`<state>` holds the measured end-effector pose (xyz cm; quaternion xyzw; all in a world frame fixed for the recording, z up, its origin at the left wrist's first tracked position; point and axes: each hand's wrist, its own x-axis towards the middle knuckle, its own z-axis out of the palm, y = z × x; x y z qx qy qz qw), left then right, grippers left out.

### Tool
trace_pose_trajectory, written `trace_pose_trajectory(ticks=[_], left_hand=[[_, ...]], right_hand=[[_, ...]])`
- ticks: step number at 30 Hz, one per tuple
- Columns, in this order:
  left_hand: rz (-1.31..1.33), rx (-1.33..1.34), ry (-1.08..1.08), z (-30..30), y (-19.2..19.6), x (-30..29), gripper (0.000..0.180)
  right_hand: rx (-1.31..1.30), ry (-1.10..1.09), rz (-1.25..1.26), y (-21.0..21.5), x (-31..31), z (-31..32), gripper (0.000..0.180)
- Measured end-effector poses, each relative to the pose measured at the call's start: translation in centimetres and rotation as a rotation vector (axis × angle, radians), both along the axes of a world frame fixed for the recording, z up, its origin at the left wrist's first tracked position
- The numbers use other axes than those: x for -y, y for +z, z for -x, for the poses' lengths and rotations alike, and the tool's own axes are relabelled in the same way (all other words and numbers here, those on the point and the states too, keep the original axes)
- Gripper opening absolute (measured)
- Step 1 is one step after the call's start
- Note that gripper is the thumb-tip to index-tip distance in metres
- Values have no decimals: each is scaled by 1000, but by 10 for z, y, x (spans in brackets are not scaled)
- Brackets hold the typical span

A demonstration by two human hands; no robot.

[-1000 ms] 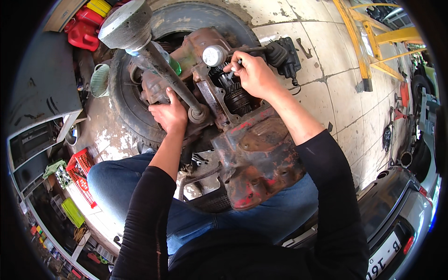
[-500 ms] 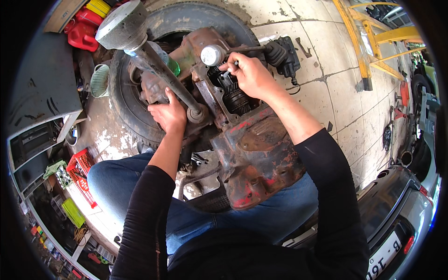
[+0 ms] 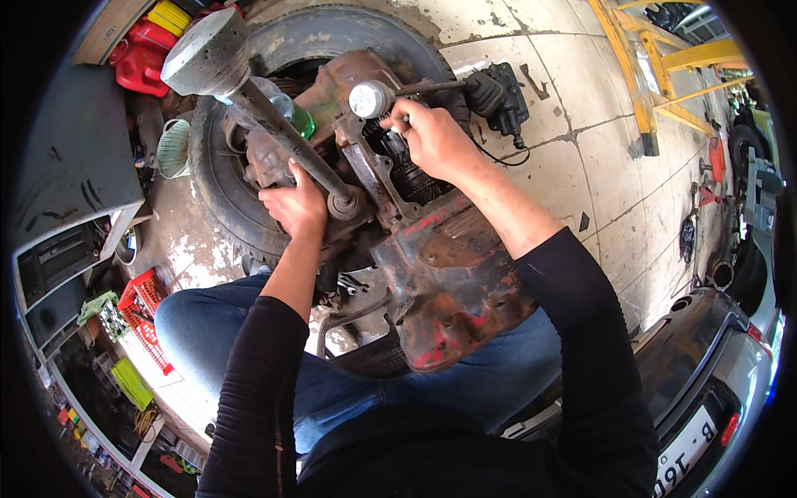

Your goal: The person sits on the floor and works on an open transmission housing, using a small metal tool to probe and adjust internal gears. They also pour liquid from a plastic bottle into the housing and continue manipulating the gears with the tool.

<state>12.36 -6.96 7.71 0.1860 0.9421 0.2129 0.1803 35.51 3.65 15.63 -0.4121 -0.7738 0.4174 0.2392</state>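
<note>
A rusty gearbox [image 3: 452, 286] with worn red paint lies between my knees, its upper opening showing dark gears [image 3: 408, 176]. My right hand [image 3: 432, 137] is over that opening, fingers pinched on a slim dark metal tool whose tip is hidden; its kind I cannot make out. My left hand [image 3: 297, 203] rests on the rusty housing at the left, thumb and fingers apart. Beside that hand a long metal shaft [image 3: 286, 129] rises at a slant, ending in a wide knurled round head [image 3: 206, 54]. A white-capped container [image 3: 371, 100] stands just beyond my right fingers.
A large tire [image 3: 212, 183] lies under the gearbox's far end, with a clear green-based bottle [image 3: 297, 116] on it. A shift lever assembly [image 3: 498, 100] lies on the tiled floor. Yellow stand [image 3: 639, 91] at right, car [image 3: 689, 357] lower right, red basket [image 3: 145, 319] and metal cabinet [image 3: 75, 149] left.
My right hand has shifted slightly left and turned, so less of the dark tool shows. My left hand stays on the housing. The whole view has drifted a little.
</note>
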Motion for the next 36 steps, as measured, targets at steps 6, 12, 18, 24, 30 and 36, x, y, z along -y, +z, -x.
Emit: trace_pose_trajectory(ticks=[6, 12, 18, 24, 30, 36], left_hand=[[25, 20, 19, -5, 11, 0, 92], [11, 0, -8, -1, 0, 0, 95], [-2, -18, -15, 2, -5, 3, 93], [-7, 12, -11, 1, -2, 2, 94], [0, 27, -1, -2, 3, 2, 95], [-9, -24, -21, 0, -5, 3, 95]], right_hand=[[-129, -7, 17, 3, -4, 1, 16], [39, 156, -19, -7, -1, -3, 15], [160, 236, -42, 9, 5, 3, 13], [195, 269, -56, 12, 6, 2, 17], [124, 261, -85, 1, 5, -1, 14], [169, 242, -18, 7, 2, -1, 16]])
